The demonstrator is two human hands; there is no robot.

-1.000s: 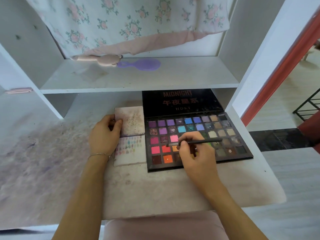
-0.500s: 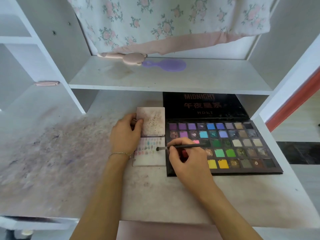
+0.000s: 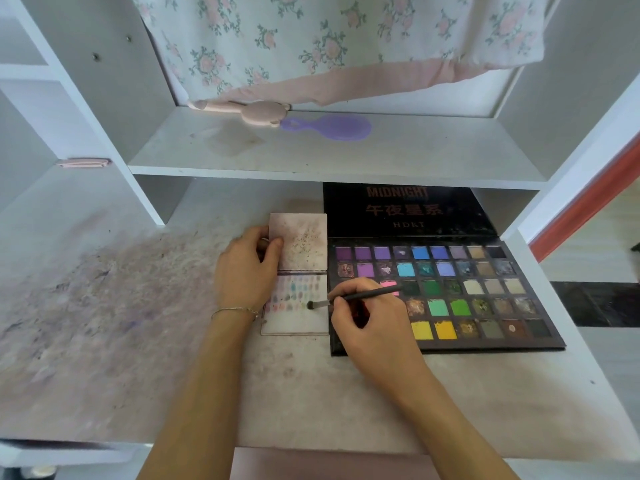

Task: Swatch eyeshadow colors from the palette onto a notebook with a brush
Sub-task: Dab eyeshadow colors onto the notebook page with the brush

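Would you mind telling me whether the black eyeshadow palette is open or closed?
Open: the black eyeshadow palette has its lettered lid folded back, leaving the rows of coloured pans exposed.

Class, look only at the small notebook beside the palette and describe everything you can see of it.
The notebook lies open and flat on the stained desk, its right edge against the eyeshadow palette. The upper page is smudged pinkish with dark speckles; the lower white page carries rows of small pastel swatches, its bottom part bare. The left hand holds its left edge, thumb on the upper page. The brush, held by the right hand, has its tip on the lower page.
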